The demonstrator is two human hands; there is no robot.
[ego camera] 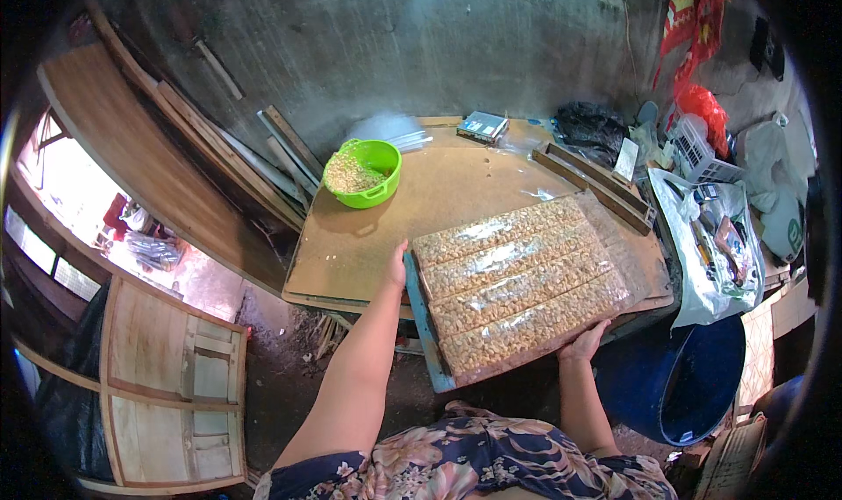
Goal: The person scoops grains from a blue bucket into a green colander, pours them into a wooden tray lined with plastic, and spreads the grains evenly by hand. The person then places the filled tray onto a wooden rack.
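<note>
A flat board with a blue edge carries several long strips of pale, chunky pieces under clear plastic. My left hand grips the board's left edge near its upper corner. Under the lower right edge, my right hand supports the load, its fingers partly hidden below. The board is tilted and juts past the near edge of the wooden table. Beyond it, at the table's back left, stands a bright green plastic basin with loose pale pieces inside.
A long narrow wooden frame lies on the table's right side. Clear plastic sheets and a small box are by the wall. A white plastic bag with tools lies right, above a blue barrel. Planks lean at left.
</note>
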